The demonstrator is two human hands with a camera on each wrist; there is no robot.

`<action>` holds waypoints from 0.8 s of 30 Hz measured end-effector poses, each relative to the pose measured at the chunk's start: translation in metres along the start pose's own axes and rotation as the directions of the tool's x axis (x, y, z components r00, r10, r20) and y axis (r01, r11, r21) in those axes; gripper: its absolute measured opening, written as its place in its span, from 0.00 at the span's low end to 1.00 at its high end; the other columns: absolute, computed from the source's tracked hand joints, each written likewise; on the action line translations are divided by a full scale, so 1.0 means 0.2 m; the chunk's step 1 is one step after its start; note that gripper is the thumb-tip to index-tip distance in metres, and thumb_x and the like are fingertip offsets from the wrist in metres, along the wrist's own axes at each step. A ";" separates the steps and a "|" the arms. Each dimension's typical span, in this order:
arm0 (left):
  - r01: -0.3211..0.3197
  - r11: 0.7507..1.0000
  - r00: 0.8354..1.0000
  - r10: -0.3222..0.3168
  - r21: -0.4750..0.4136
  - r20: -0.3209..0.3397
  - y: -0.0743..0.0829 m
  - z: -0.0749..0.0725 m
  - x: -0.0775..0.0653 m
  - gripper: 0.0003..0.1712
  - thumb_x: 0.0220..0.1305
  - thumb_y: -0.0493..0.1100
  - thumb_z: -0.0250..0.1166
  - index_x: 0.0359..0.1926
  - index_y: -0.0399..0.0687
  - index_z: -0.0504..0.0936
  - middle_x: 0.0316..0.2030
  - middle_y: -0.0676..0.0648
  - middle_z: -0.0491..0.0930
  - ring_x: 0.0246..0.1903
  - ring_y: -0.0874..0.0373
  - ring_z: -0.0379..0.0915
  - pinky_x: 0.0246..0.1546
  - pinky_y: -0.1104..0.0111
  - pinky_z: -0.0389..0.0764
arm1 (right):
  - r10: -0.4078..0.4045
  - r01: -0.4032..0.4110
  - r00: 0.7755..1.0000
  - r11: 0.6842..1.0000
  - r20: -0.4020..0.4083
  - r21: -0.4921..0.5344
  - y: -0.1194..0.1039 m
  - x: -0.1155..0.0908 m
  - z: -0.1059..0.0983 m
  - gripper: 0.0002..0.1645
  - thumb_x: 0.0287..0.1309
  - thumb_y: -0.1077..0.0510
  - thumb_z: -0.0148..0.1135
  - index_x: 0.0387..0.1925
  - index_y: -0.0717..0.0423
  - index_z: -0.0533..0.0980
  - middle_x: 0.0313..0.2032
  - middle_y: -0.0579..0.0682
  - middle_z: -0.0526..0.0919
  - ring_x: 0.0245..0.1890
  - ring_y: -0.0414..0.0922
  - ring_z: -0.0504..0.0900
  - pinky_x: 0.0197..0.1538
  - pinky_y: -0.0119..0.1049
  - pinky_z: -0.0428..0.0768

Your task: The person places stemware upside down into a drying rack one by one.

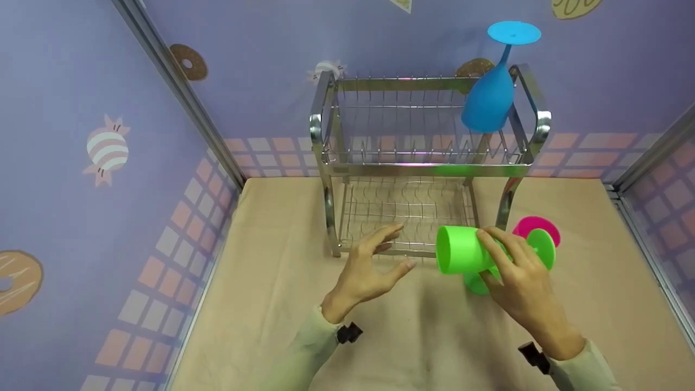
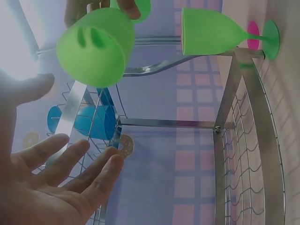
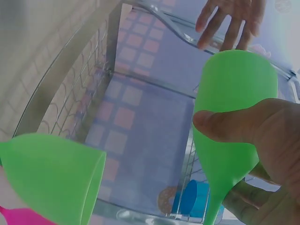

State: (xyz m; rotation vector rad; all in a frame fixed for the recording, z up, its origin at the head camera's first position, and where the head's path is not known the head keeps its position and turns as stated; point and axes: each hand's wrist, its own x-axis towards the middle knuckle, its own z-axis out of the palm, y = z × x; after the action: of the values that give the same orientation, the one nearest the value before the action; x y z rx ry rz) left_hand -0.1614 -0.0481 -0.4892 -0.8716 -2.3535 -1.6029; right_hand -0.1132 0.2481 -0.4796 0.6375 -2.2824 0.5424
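My right hand (image 1: pixel 516 271) grips a light green goblet (image 1: pixel 464 250) by its bowl, thumb on one side and fingers on the other. The goblet lies tilted sideways in the head view, its mouth facing my left hand (image 1: pixel 364 277). That left hand is held up before the rack with fingers spread and nothing in it. Below the held goblet, a second green goblet (image 2: pixel 211 30) stands upright on the table, mostly hidden in the head view. A pink goblet (image 1: pixel 535 225) is near it, by the rack's right leg.
A two-tier metal dish rack (image 1: pixel 429 171) stands at the back of the cloth-covered table (image 1: pixel 271 282). On its top tier, at the right, a blue goblet (image 1: pixel 488 100) is upside down with its foot up. Patterned panels (image 1: pixel 157 228) enclose the table.
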 end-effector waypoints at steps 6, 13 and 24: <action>-0.029 1.000 0.998 0.028 0.005 0.060 0.02 0.04 0.02 0.42 0.65 0.51 0.77 0.75 0.45 0.74 0.72 0.45 0.77 0.66 0.49 0.80 0.63 0.61 0.86 | -0.010 0.010 0.999 1.000 0.034 0.003 -0.06 0.02 0.04 0.57 0.26 0.80 0.87 0.67 0.62 0.78 0.61 0.63 0.82 0.56 0.62 0.83 0.61 0.58 0.83; -0.058 0.998 0.993 0.060 -0.024 0.106 0.03 0.07 0.03 0.44 0.66 0.52 0.77 0.77 0.44 0.71 0.73 0.44 0.76 0.67 0.46 0.79 0.62 0.66 0.85 | -0.021 0.022 0.998 0.999 0.051 -0.023 -0.08 0.03 0.06 0.58 0.26 0.78 0.88 0.67 0.61 0.77 0.60 0.62 0.83 0.55 0.62 0.84 0.61 0.59 0.86; -0.041 0.995 0.987 0.055 -0.091 0.153 0.03 0.09 0.02 0.46 0.66 0.52 0.77 0.80 0.49 0.67 0.71 0.45 0.75 0.66 0.54 0.80 0.58 0.70 0.86 | 0.002 -0.001 0.996 1.000 0.090 -0.011 -0.10 0.03 0.06 0.51 0.37 0.77 0.85 0.68 0.60 0.77 0.61 0.62 0.83 0.58 0.62 0.83 0.65 0.58 0.83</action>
State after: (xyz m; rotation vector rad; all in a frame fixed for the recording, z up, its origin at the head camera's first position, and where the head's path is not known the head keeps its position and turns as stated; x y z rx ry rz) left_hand -0.1585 -0.0290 -0.4888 -1.1006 -2.3579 -1.6874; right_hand -0.1121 0.2233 -0.4791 0.6672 -2.3684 0.5113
